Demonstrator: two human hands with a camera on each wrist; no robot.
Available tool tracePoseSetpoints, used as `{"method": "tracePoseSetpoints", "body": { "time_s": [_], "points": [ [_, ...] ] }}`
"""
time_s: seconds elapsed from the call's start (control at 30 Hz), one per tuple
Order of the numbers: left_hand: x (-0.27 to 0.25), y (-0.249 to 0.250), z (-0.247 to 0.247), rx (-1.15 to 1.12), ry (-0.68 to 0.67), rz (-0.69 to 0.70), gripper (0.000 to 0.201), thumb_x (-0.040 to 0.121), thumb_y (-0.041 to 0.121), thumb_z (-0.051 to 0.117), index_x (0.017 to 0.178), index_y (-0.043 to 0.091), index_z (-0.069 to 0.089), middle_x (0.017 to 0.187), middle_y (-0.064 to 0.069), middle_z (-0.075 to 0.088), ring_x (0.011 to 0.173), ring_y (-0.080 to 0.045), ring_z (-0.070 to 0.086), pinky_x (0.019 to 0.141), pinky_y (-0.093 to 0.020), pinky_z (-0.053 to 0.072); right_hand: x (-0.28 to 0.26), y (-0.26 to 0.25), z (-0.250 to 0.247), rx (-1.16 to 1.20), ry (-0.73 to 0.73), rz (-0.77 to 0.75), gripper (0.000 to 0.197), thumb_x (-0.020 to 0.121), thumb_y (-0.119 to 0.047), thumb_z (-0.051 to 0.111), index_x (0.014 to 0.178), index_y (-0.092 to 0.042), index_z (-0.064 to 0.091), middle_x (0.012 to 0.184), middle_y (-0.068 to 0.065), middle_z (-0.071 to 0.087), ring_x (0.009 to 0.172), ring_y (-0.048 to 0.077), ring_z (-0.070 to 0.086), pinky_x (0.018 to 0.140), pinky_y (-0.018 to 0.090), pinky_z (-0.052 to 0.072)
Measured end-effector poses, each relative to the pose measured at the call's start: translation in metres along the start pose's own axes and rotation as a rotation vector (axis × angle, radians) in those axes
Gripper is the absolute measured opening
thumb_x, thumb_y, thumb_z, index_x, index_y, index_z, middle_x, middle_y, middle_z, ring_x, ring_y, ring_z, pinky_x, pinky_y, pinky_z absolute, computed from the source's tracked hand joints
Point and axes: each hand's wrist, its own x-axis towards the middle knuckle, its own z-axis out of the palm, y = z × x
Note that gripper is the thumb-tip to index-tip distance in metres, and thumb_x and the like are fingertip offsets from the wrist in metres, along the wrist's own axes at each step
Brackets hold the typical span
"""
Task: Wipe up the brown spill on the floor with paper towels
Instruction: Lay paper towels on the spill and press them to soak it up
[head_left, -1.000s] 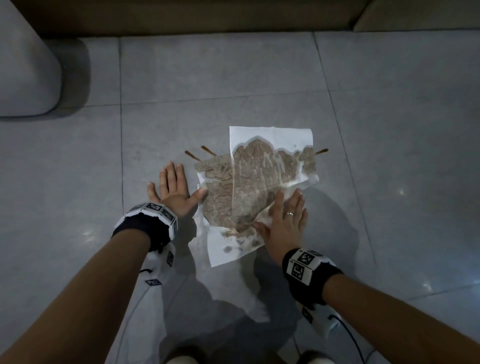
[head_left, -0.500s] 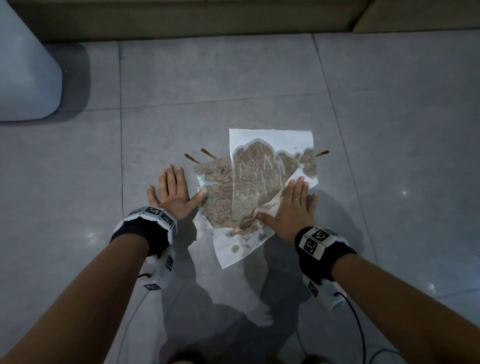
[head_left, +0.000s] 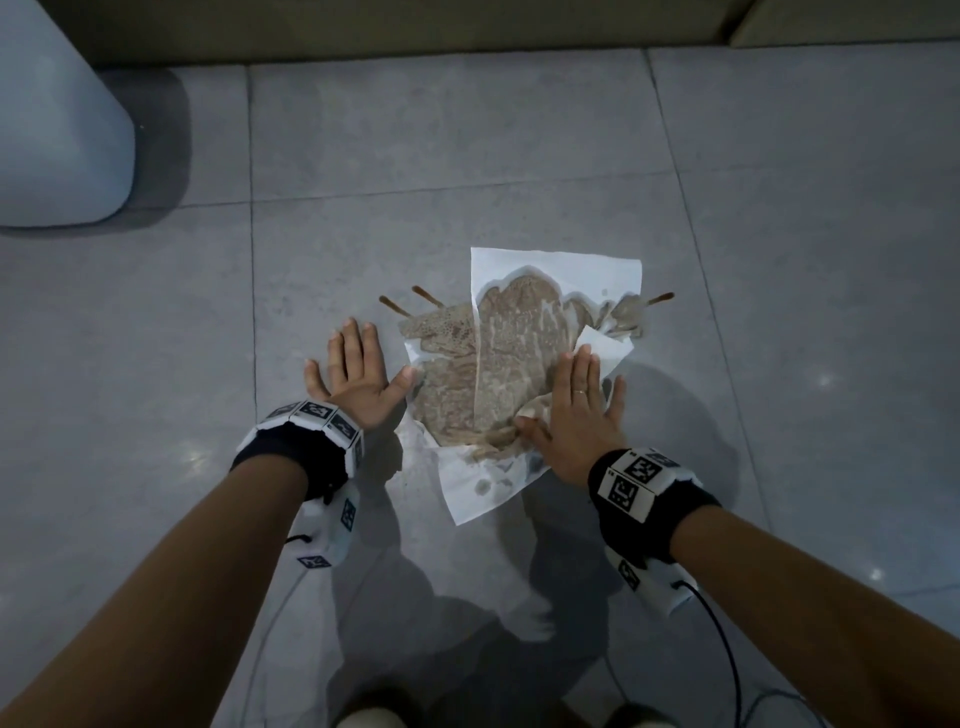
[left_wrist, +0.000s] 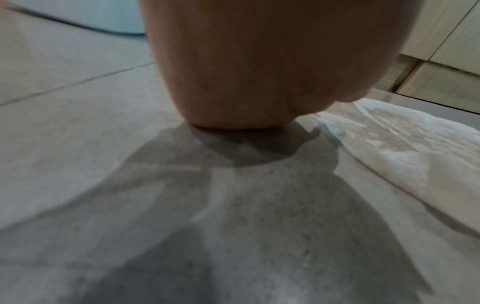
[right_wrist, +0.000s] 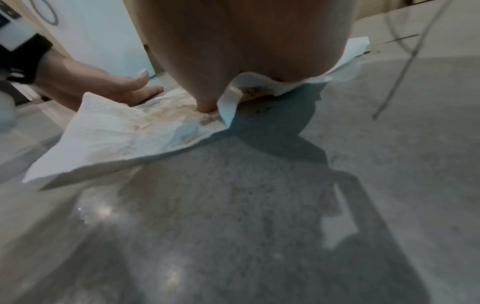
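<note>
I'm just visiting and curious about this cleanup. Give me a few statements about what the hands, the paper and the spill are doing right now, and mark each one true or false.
1. The right hand lies flat on the paper towels. True.
2. The left hand grips a crumpled wad of paper. False: it rests flat with fingers spread on the floor, just beside the towels.
3. The towels are soaked brown through the middle. True.
4. Every trace of the brown spill is covered. False: brown streaks stick out past the paper's edges.
5. The towels are dry and white all over. False: only their margins are white.
</note>
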Motion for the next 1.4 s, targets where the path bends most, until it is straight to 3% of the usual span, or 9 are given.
{"method": "tracePoseSetpoints", "body": {
  "time_s": [0.13,0.33,0.57,0.73,0.9,1.07,1.13,1.2,1.4],
  "points": [
    [0.003,0.001,-0.001,0.007,-0.030,0.011,0.072,0.094,0.057,0.021,0.149,0.022,-0.012,0.157,0.001,-0.021,0.145,-0.017,-0.018,0.115,-0.045,-0.012,0.002,-0.004,-0.005,0.083,-0.004,-0.010,0.087,0.093,-0.055,0.029,0.145,0.000,-0.014,0.153,0.023,-0.021,0.142,0.034,-0.019,0.115,0.047,-0.011],
    [0.002,0.001,-0.001,0.002,-0.033,0.011,0.071,0.096,0.053,0.023,0.149,0.022,-0.012,0.157,0.001,-0.021,0.145,-0.018,-0.018,0.114,-0.045,-0.012,-0.005,-0.013,0.001,0.206,-0.016,-0.072,0.125,0.071,-0.068,0.056,0.143,0.000,-0.020,0.149,0.025,-0.028,0.139,0.036,-0.026,0.115,0.043,-0.012],
    [0.001,0.003,-0.002,0.007,-0.031,0.006,0.073,0.094,0.058,0.020,0.149,0.021,-0.012,0.156,0.000,-0.022,0.145,-0.018,-0.018,0.115,-0.045,-0.012,-0.012,-0.026,0.006,0.196,-0.029,-0.142,0.108,0.085,-0.052,0.054,0.142,-0.002,-0.024,0.149,0.024,-0.030,0.139,0.036,-0.028,0.115,0.041,-0.014],
    [0.000,0.003,-0.004,0.013,-0.039,0.009,0.074,0.095,0.058,0.020,0.148,0.021,-0.014,0.156,0.000,-0.023,0.144,-0.018,-0.019,0.115,-0.045,-0.013,-0.009,-0.015,0.014,0.287,0.097,-0.162,0.066,0.097,-0.032,0.041,0.149,-0.014,0.004,0.155,0.017,-0.015,0.145,0.029,-0.013,0.117,0.034,-0.006],
    [0.001,0.001,-0.003,-0.015,-0.050,0.028,0.092,0.069,0.064,0.007,0.148,0.023,-0.013,0.156,0.002,-0.023,0.144,-0.017,-0.020,0.114,-0.044,-0.014,-0.007,-0.013,0.016,0.415,0.237,-0.161,0.045,0.095,-0.018,0.049,0.138,-0.010,0.042,0.156,0.015,0.013,0.146,0.029,0.009,0.117,0.037,0.016],
    [0.002,0.000,-0.004,-0.003,-0.071,0.033,0.081,0.086,0.065,0.014,0.148,0.022,-0.015,0.155,0.001,-0.025,0.144,-0.018,-0.021,0.114,-0.046,-0.014,-0.007,-0.009,0.014,0.349,0.242,-0.207,0.039,0.090,-0.027,0.055,0.124,-0.008,0.056,0.151,0.021,0.027,0.142,0.038,0.019,0.113,0.052,0.027],
    [0.001,0.001,-0.005,-0.006,-0.070,0.034,0.089,0.074,0.065,0.008,0.148,0.022,-0.015,0.155,0.001,-0.025,0.144,-0.018,-0.021,0.114,-0.045,-0.014,-0.012,-0.009,0.019,0.274,0.236,-0.226,0.042,0.089,-0.033,0.050,0.122,-0.009,0.057,0.145,0.028,0.033,0.135,0.049,0.028,0.105,0.056,0.032],
    [0.000,0.001,-0.005,-0.013,-0.074,0.037,0.092,0.069,0.063,0.006,0.148,0.022,-0.016,0.155,0.001,-0.025,0.144,-0.018,-0.021,0.114,-0.045,-0.014,-0.014,-0.006,0.024,0.222,0.236,-0.267,0.036,0.077,-0.025,0.057,0.109,-0.011,0.067,0.129,0.031,0.053,0.115,0.052,0.052,0.081,0.056,0.050],
    [0.001,0.002,-0.006,-0.015,-0.078,0.030,0.077,0.091,0.062,0.016,0.148,0.022,-0.016,0.155,0.001,-0.025,0.144,-0.018,-0.022,0.114,-0.045,-0.015,-0.002,0.005,0.016,-0.063,0.232,-0.305,0.043,0.067,-0.011,0.039,0.088,-0.020,0.076,0.103,0.008,0.073,0.090,0.028,0.071,0.047,0.029,0.057]
  ]
}}
